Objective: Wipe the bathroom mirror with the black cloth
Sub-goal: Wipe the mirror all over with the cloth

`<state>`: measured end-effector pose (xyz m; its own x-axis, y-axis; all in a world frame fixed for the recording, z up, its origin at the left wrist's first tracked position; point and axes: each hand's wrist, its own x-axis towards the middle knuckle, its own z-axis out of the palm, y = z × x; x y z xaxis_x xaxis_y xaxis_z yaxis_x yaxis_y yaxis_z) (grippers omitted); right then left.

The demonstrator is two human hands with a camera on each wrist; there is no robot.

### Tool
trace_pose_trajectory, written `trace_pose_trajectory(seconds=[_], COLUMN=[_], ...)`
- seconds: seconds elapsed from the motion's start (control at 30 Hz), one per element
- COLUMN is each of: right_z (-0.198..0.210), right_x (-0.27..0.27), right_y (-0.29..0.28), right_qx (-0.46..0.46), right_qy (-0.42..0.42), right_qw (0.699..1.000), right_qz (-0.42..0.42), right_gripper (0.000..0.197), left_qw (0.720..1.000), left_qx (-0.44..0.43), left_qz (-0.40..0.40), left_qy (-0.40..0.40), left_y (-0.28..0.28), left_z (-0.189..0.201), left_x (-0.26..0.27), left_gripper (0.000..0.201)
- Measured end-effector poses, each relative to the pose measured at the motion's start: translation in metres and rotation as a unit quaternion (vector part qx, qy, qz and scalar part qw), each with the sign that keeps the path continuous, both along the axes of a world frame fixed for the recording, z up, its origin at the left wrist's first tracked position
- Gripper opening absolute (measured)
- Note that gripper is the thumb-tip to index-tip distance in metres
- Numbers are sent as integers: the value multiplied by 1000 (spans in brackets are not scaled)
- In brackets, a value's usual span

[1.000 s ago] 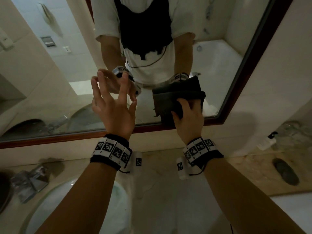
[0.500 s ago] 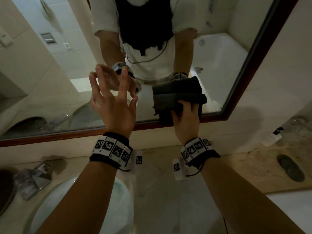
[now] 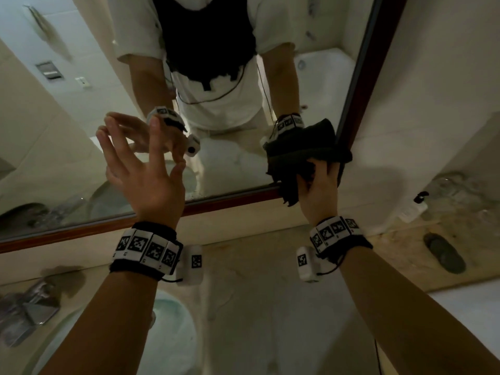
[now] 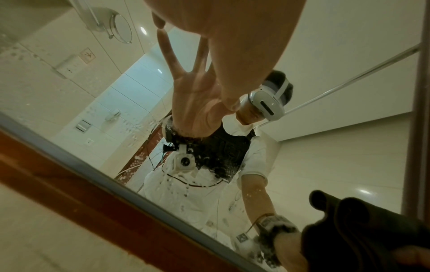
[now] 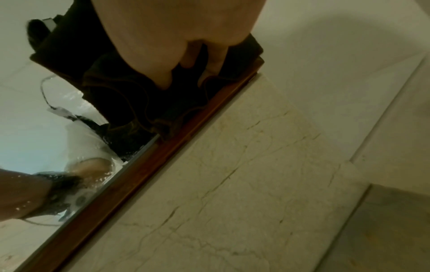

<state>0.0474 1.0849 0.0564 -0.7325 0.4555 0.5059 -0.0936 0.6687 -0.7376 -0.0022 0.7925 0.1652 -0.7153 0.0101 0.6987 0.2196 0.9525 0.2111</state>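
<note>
The bathroom mirror (image 3: 81,109) has a dark red wooden frame (image 3: 230,197) and water droplets near its lower edge. My right hand (image 3: 316,190) grips the bunched black cloth (image 3: 297,155) and presses it on the glass at the lower right corner, against the frame. In the right wrist view my fingers (image 5: 163,73) sink into the cloth (image 5: 130,95) beside the frame (image 5: 163,156). My left hand (image 3: 143,171) is open with fingers spread, fingertips meeting their reflection on the glass. The left wrist view shows the left hand (image 4: 221,46), the mirror (image 4: 104,92) and the cloth (image 4: 372,230).
A marble countertop (image 3: 257,293) runs below the mirror, with a glass basin (image 3: 167,334) and a chrome faucet (image 3: 29,307) at the lower left. A white pump bottle (image 3: 414,207) and a dark oval object (image 3: 443,255) sit at the right. Tiled wall (image 3: 433,104) borders the frame.
My right hand has slid the cloth to the right along the bottom of the glass, up to the corner of the frame. The left hand has stayed spread at the glass.
</note>
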Motion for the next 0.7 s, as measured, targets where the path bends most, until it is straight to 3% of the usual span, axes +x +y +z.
trace_pose_trajectory(seconds=[0.1, 0.33, 0.53, 0.7], right_z=[4, 18, 72, 129], right_x=[3, 1, -8, -10], right_y=[-3, -3, -6, -7], right_qx=[0, -2, -27, 14], right_qy=[1, 7, 53, 106], right_qw=[1000, 1000, 998, 994], right_qz=[1, 10, -13, -2], right_gripper=[45, 43, 40, 43], left_qw=[1000, 1000, 1000, 1000], left_qx=[3, -1, -9, -7], left_qz=[-5, 0, -3, -4], left_qy=[8, -2, 3, 18], left_y=[0, 1, 0, -2], left_z=[1, 2, 2, -1], left_x=[1, 2, 0, -2], left_gripper=[74, 85, 91, 91])
